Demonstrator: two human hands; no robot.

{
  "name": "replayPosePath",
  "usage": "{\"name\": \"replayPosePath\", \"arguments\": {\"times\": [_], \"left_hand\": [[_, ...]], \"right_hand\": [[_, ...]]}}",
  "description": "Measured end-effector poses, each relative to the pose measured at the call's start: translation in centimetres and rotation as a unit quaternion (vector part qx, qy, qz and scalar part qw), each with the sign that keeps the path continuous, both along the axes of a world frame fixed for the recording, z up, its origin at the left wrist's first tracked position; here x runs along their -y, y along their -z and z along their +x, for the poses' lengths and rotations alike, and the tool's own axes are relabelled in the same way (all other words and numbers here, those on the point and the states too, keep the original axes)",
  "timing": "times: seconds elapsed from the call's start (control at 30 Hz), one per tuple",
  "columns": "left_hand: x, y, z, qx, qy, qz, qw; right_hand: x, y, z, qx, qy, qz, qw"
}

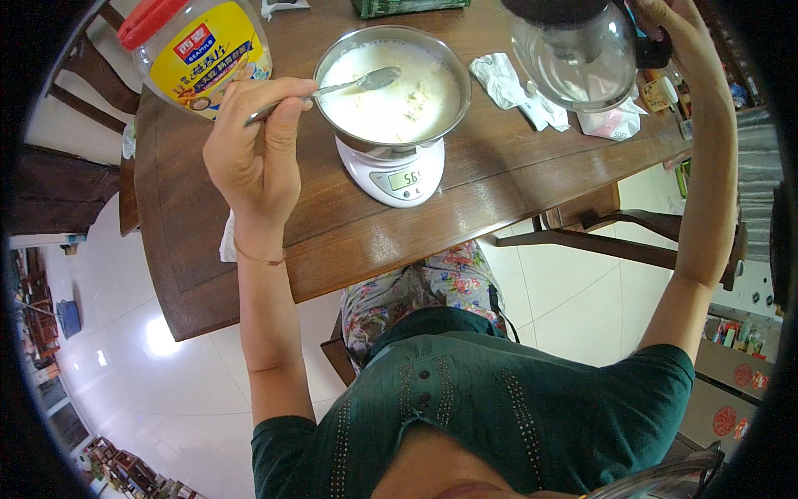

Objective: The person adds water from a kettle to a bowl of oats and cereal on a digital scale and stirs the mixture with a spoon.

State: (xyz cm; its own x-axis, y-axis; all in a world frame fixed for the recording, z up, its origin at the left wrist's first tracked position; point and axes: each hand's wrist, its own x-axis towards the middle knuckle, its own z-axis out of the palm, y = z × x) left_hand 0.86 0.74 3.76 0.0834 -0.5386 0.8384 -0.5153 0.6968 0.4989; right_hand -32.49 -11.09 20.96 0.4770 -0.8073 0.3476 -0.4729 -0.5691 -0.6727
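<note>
My left hand (262, 140) pinches the handle of a metal spoon (377, 78), whose bowl is held over a stainless steel bowl (466, 103). Inside the bowl is a milky white liquid (368, 109) with pale yellowish clumps (416, 107) at its surface. The bowl rests on a white digital kitchen scale (399, 187) with a lit display. At the upper right, my right hand (670, 19) grips the black handle of a clear glass pitcher (576, 68) with a dark lid. Some clear liquid seems to be in the pitcher, but its level is hard to tell.
A red-lidded plastic jar (206, 56) with a yellow label stands left of the bowl on the wooden table (249, 305). Crumpled tissues (499, 78) and a soft tissue pack (614, 123) lie at right. A green package (411, 6) is at the back; a wooden chair (586, 240) stands right.
</note>
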Motion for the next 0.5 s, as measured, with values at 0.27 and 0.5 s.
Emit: {"name": "replayPosePath", "arguments": {"times": [0.27,0.5], "left_hand": [[0.0,-0.5,-0.4,0.096,0.024,0.047,0.994],[-0.2,-0.4,-0.4,0.036,0.018,0.022,0.999]], "right_hand": [[-2.0,-1.2,3.2,-0.104,-0.028,0.020,0.994],[-3.4,-1.6,6.6,-0.244,0.017,-0.031,0.969]]}}
